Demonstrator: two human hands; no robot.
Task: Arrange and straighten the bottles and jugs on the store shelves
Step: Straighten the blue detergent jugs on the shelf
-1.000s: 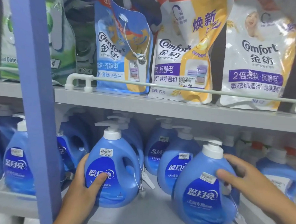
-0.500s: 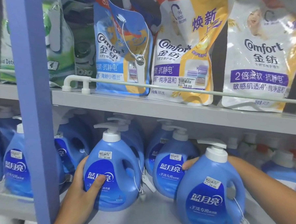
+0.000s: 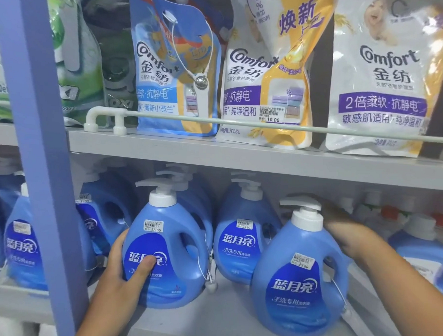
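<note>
Lower shelf (image 3: 233, 322), front row. Left hand (image 3: 122, 278) grips the left front jug (image 3: 164, 257): thumb curled across the label, palm wrapped on the jug's left flank. Jug stands upright, label forward, pump nozzle pointing to the hand's side.

Right hand (image 3: 345, 233) reaches behind the right front jug (image 3: 299, 277), just past its handle and pump. Fingers are hidden by the jug and blurred; cannot tell whether they are spread or closed, or what they touch.

Step in hand, as judged: squaring the front row. Between the two hands stands a middle jug (image 3: 242, 246), set further back.

To do well: keep the left grip low on the body and turn from the base, not the pump. Security tags (image 3: 210, 285) dangle off the handles beside the grip; avoid snagging the cords. Bring labels flush and faces level with the shelf edge.
</note>
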